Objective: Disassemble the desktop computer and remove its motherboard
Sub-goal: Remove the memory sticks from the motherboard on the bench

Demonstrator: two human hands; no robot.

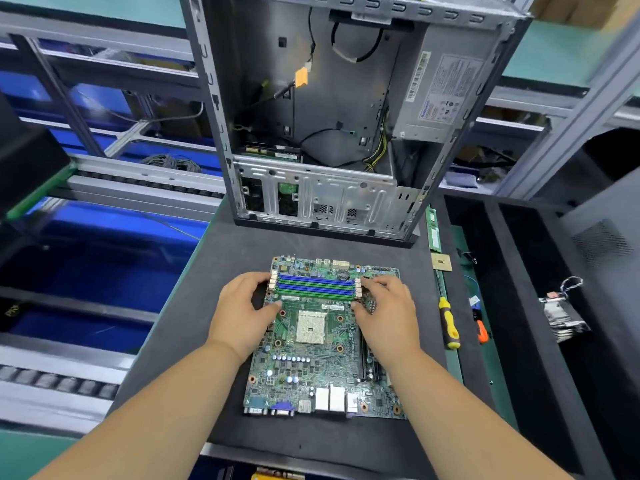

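Observation:
The green motherboard (pixel 322 372) lies flat on the dark mat (pixel 194 327), out of the case. Its empty CPU socket (pixel 310 327) and blue and green memory slots (pixel 316 285) face up. My left hand (pixel 242 313) rests on the board's left edge with fingers curled at the left slot latches. My right hand (pixel 384 313) lies on the right side, fingertips at the right slot latches. The open grey computer case (pixel 346 109) stands behind the board, with its power supply (pixel 440 95) and loose cables inside.
To the right of the mat lie a memory stick (pixel 433 228), a CPU chip (pixel 441 262), a yellow-handled screwdriver (pixel 449 322) and an orange tool (pixel 482 330). A heatsink with wires (pixel 562 311) lies in the black tray at right. Conveyor rails and blue bins are at left.

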